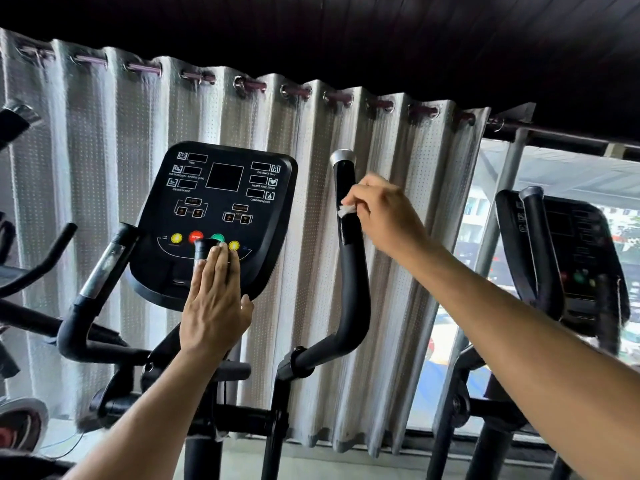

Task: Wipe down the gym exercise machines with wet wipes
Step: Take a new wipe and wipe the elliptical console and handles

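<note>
My right hand (379, 211), right of centre in the frame, pinches a small crumpled white wet wipe (346, 210) in curled fingers and presses it against the upper part of the tall curved black handlebar with a silver cap (348, 237). My left hand (214, 299), lower centre, lies with straight fingers flat on a short black inner grip post (204, 251) in front of the black console panel with coloured round buttons (221, 209); it holds nothing, only steadies.

To do this stroke well, I judge I should wrap the wipe further round the bar so the back face gets cleaned too, then draw it down the curve in one firm pass, refolding to a fresh side when it dries. The wipe looks small, so it could slip from my pinch.
</note>
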A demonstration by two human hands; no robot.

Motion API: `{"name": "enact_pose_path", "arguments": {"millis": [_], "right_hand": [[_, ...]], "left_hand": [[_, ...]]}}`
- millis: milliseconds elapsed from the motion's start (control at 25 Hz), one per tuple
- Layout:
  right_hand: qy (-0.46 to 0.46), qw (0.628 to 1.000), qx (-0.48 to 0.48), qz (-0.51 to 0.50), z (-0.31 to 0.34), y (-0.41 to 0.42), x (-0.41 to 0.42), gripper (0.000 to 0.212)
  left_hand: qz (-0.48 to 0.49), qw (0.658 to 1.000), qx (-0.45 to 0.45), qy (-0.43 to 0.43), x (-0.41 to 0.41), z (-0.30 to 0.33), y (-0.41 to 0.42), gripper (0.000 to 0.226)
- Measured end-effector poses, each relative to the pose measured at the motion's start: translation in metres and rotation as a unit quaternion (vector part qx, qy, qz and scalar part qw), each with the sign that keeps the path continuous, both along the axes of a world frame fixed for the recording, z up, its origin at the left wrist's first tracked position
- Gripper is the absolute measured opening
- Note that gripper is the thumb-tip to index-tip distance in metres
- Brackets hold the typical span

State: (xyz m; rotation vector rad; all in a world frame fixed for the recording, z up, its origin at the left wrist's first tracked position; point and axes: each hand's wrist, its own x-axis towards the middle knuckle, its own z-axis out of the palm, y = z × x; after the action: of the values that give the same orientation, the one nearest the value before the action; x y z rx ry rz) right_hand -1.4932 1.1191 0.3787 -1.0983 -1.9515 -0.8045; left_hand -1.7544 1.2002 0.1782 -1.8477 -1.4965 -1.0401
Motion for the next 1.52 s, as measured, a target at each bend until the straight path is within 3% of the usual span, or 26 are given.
{"name": "enact_pose_path", "arguments": {"millis": [200, 360, 520, 640, 760, 840, 960, 1280, 1520], "right_hand": [[0.083, 0.993, 0.016, 0.085, -0.075, -0.048, 0.007, 0.027], [0.11, 0.989, 0.004, 0.094, -0.121, -0.08, 0.011, 0.025], [0.034, 0.993, -0.053, 0.1, -0.131, -0.103, 0.022, 0.022], [-0.055, 0.993, -0.041, 0.095, -0.07, -0.087, 0.022, 0.014], [-0.155, 0.988, 0.024, 0.011, 0.006, -0.045, 0.005, 0.018], [-0.208, 0.977, -0.019, -0.041, 0.022, -0.024, -0.01, 0.02], [-0.258, 0.958, -0.087, -0.093, 0.009, -0.019, -0.019, 0.018], [-0.298, 0.94, -0.126, -0.109, -0.071, -0.09, -0.021, 0.011], [-0.307, 0.938, -0.154, -0.036, -0.116, -0.118, -0.015, 0.012]], "left_hand": [[0.0, 1.0, 0.005, -0.002, 0.0, 0.001, -0.002, 0.096], [-0.001, 1.0, 0.001, -0.001, 0.0, 0.001, -0.004, 0.096], [-0.002, 1.0, 0.002, 0.003, 0.0, 0.0, -0.001, 0.092], [0.003, 1.0, 0.007, 0.007, -0.001, -0.001, 0.0, 0.087], [0.001, 1.0, 0.006, 0.005, -0.001, -0.001, -0.001, 0.087], [-0.003, 1.0, 0.007, 0.002, -0.002, -0.001, -0.002, 0.086], [-0.007, 1.0, 0.012, -0.001, -0.001, -0.002, 0.0, 0.085], [-0.013, 1.0, -0.001, -0.006, -0.002, 0.0, -0.003, 0.09], [-0.018, 1.0, -0.009, -0.007, -0.003, 0.0, -0.003, 0.09]]}}
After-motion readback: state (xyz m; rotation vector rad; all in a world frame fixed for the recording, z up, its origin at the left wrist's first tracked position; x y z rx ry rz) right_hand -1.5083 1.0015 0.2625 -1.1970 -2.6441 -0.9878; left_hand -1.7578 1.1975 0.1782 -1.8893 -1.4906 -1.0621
